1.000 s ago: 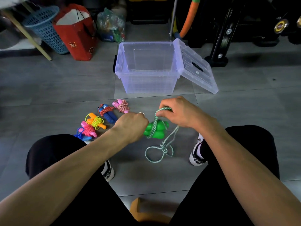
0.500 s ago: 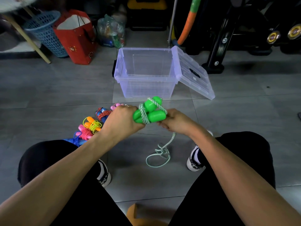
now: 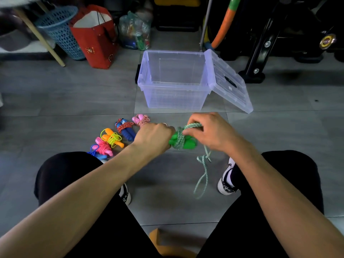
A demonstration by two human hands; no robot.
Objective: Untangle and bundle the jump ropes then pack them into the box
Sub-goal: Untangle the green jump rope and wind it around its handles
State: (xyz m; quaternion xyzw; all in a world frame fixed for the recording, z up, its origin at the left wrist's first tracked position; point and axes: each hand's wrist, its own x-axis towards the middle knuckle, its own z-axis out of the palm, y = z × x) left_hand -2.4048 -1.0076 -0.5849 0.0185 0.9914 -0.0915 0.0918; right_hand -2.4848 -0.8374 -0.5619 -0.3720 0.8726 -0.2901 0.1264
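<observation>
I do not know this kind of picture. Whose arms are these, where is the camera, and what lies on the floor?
There is no machine: a person wears a camera on the head, looking down at their own arms. The left hand grips the green handles; the right hand winds the green rope around them, with its end hanging loose. Five bundled ropes lie on the tiled floor. Behind them stands a clear box, nothing in it, with its lid leaning against its side.

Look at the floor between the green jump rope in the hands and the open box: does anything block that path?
Nothing visible does. The green jump rope is held above bare floor tiles, directly in front of the box, whose lid hangs open at its right.
</observation>
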